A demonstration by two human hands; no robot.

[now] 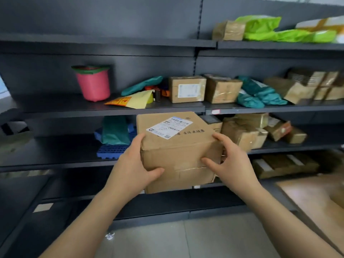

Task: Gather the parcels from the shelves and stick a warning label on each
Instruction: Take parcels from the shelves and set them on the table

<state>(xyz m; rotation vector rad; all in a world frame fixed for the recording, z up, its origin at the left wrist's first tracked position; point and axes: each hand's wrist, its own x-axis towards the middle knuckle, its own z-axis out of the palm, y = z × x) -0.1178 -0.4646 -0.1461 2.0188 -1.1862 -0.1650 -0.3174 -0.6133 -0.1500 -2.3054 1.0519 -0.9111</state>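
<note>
A large brown cardboard parcel (176, 151) with a white shipping label on top is held in the air in front of the dark shelves. My left hand (135, 164) grips its left side, thumb across the front face. My right hand (229, 159) holds the right side with thumb and fingers curled round the corner. A sheet of yellow and orange warning labels (128, 101) lies on the middle shelf above the parcel. Two taped cardboard boxes (187, 89) stand side by side on that shelf to the right of the sheet.
A pink bucket (93, 82) stands on the middle shelf at left. Teal bags (260, 94) and more brown boxes (249, 131) fill the right shelves; green bags (275, 30) lie on the top shelf. A blue plastic crate (111, 150) sits left of the parcel. A cardboard surface (316, 198) lies at lower right.
</note>
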